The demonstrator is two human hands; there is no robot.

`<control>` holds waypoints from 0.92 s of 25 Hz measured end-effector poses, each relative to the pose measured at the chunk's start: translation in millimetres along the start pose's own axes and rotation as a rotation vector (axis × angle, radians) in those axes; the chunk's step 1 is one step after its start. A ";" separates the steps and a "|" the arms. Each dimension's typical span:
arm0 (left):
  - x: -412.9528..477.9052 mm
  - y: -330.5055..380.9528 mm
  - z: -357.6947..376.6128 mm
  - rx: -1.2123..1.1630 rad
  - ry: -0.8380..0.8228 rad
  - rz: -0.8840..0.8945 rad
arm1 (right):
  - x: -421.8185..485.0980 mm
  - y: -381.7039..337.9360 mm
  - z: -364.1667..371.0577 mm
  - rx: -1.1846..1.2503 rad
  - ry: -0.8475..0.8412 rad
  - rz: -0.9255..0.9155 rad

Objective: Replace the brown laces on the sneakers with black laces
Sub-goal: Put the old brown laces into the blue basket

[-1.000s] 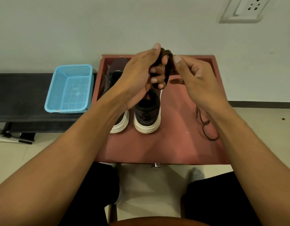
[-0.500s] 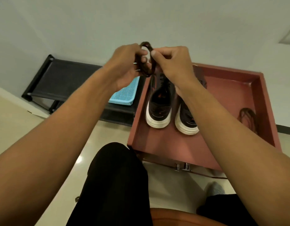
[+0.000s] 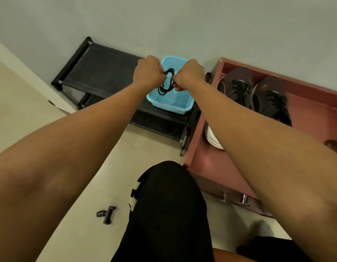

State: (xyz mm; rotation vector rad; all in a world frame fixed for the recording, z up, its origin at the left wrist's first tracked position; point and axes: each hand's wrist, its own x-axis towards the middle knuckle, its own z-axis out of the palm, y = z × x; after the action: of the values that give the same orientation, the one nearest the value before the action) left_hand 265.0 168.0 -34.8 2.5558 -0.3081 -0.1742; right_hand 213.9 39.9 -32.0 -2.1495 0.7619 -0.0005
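Both hands have swung leftward, away from above the sneakers point(image 3: 239, 86) and over to the blue basket point(image 3: 171, 109), carrying the dark lace coil point(image 3: 166, 84) with them. That mesh basket sits on the black rack point(image 3: 107, 72) against the wall, and nothing shows on its floor except the coil's lower loops, which droop into it; whether they touch the bottom cannot be told. Just beside the rack stands the red tray point(image 3: 195, 142), holding the two dark sneakers side by side, toes toward the wall, both threaded with black laces, the nearer one's white sole peeking out under the right forearm. A brown lace bundle point(image 3: 334, 146) lies in the tray at the far right edge, well apart from the shoes. The left hand point(image 3: 148, 71) is clenched, its fingertips pinching the coil's left side; the right hand point(image 3: 188, 74) is likewise curled, pinching the opposite side, so the coil is stretched between them above the basket. The coil's exact colour is hard to judge in this light. On the floor near the person's knee point(image 3: 167, 195) lies a small black clip point(image 3: 106, 214).
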 end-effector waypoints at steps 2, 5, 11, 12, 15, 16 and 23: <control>2.3 -9.0 6.8 0.146 0.005 0.052 | 1.7 1.5 11.7 -0.030 -0.070 0.057; 6.6 -17.9 15.3 0.395 0.027 0.166 | 2.1 -0.8 25.4 -0.073 -0.117 0.078; 9.0 -23.0 14.1 0.551 0.033 0.242 | 2.4 3.7 45.2 -0.253 -0.078 -0.002; 7.8 -23.5 15.2 0.545 0.026 0.248 | 4.0 6.2 47.5 -0.285 -0.047 -0.023; 3.5 -23.5 21.0 0.593 0.036 0.270 | 6.9 11.5 52.8 -0.313 0.024 -0.071; 3.2 -22.9 22.7 0.615 0.045 0.270 | 7.1 11.6 53.7 -0.315 0.030 -0.085; 7.5 -19.9 30.9 0.752 0.043 0.275 | 4.5 16.6 43.1 -0.442 0.009 -0.185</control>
State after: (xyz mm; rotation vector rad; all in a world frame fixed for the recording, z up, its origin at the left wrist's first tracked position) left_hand 270.1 166.7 -71.9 3.1973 -0.8325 0.1295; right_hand 219.9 60.5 -73.0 -2.6355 0.6049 0.0673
